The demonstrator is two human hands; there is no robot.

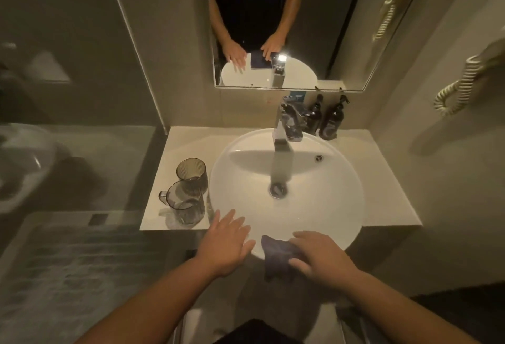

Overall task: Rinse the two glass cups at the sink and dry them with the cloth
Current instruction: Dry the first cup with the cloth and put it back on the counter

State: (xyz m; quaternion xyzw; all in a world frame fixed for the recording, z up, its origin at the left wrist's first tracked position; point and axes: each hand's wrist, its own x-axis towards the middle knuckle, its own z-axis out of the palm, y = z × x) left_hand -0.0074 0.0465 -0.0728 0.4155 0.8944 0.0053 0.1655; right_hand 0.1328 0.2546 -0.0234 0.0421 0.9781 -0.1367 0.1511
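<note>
On the pale counter (175,149) we see two glass cups (188,190) standing left of the white sink (287,179), our left hand (226,245) flat and open at its front rim, our right hand (322,256) gripping the dark cloth (276,253) draped there.

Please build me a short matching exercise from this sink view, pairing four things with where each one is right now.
Things:
1. dark cloth
2. handled glass cup
3. two pump bottles
4. left hand

Places:
A. behind the basin, right of the faucet
B. on the counter left of the basin
C. under the right hand, on the basin's front rim
D. open, at the basin's front-left rim

Pairs: 1-C, 2-B, 3-A, 4-D
</note>
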